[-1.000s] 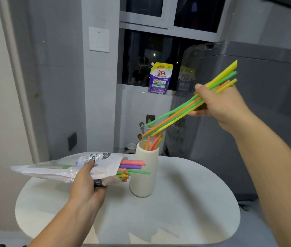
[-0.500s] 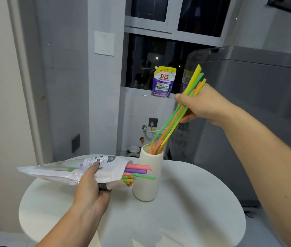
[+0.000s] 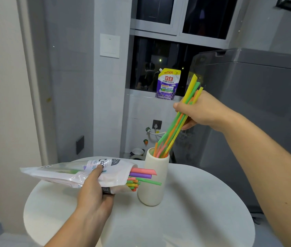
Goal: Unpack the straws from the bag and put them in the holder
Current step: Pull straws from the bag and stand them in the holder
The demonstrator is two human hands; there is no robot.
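1. A grey appliance [image 3: 258,107] is standing at the right, behind the round white desk [image 3: 194,221]
2. The bag [image 3: 60,172] is lying level in the air over the desk's left part, its open mouth facing the holder; the left hand [image 3: 94,195] is gripping it, thumb on top and fingers curled beneath
3. The right hand [image 3: 200,113] is hovering above the holder, fingers pinching a straw bundle [image 3: 175,125] of green, orange and yellow
4. The cream holder [image 3: 154,186] is standing upright on the desk, with the bundle's lower ends inside it, leaning right
5. Pink, purple and green bagged straws [image 3: 141,175] are poking from the bag's mouth, crossing in front of the holder
6. A purple pouch [image 3: 167,84] is standing on the window ledge
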